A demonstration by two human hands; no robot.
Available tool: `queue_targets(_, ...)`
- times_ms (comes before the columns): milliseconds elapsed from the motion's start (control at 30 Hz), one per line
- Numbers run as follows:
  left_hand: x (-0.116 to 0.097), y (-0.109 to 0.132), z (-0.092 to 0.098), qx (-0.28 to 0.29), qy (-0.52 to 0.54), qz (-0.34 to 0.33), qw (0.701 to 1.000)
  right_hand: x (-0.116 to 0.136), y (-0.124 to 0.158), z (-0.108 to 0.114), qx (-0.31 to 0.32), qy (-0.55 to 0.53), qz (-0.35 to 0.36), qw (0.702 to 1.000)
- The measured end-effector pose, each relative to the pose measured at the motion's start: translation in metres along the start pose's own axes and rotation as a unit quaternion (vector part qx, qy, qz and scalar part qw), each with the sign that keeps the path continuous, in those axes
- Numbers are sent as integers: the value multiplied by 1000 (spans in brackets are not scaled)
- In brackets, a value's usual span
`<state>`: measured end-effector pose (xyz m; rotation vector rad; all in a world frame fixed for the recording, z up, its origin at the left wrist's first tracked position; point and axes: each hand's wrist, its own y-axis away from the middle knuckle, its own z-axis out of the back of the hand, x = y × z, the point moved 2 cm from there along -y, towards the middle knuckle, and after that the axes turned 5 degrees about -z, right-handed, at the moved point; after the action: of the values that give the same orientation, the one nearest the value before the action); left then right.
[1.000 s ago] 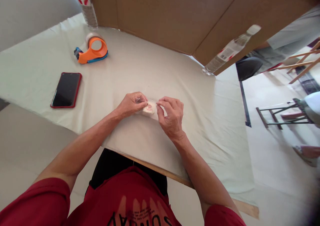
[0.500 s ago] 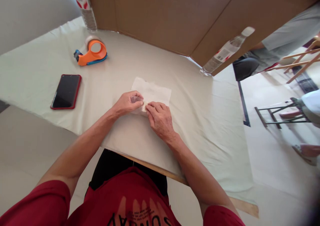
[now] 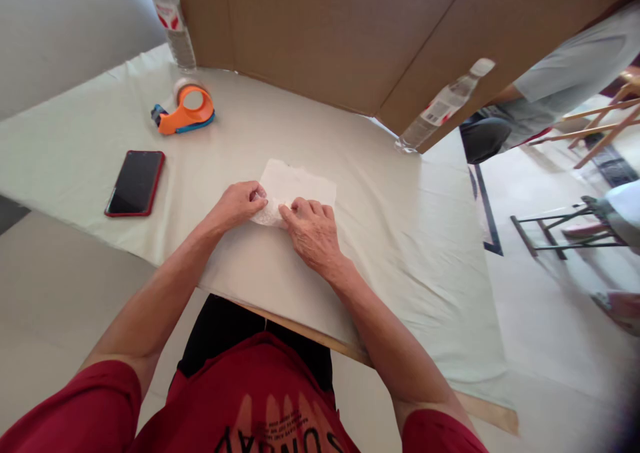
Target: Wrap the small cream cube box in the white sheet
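A whitish sheet of what looks like bubble wrap [image 3: 301, 181] lies in front of me on the cloth. Its near edge is folded or rolled up, and bumpy, shiny film shows between my hands. My left hand [image 3: 243, 203] pinches the left end of that fold between thumb and fingers. On the right part of the near edge, my right hand [image 3: 314, 234] presses with thumb and curled fingers, covering the film beneath. Whether something is wrapped inside the fold, I cannot tell.
An orange tape dispenser [image 3: 193, 109] and a phone in a red case [image 3: 135, 183] lie to the left. Two water bottles, left [image 3: 175, 33] and right [image 3: 440, 113], stand against a cardboard panel [image 3: 320, 39]. Another person's sleeve [image 3: 560, 73] shows beyond the panel.
My left hand has moved left, away from the right hand, uncovering more of the bumpy film. My right hand has shifted slightly left. The dark patch by my left fingers no longer shows.
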<state>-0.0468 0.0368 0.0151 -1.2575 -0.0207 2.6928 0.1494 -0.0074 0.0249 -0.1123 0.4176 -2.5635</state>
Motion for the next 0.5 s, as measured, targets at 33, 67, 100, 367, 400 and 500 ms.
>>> queue_targets(33,-1,0,2,9,-37,7,999,0,0,0,1,10,0,1000)
queue_targets(67,-3,1,4,16,-71,16,997,1,0,0,1,18,1,1000)
queue_targets(100,-5,1,7,18,-101,27,994,1,0,0,0,25,2,1000)
queue_targets(367,-14,7,22,61,-11,218,974,2,-4,-2,9,42,13,999)
queue_targets(400,-14,7,22,64,7,229,971,2,-5,-2,11,43,15,999)
queue_targets(500,-14,6,21,63,42,246,966,1,-7,-2,20,43,24,999)
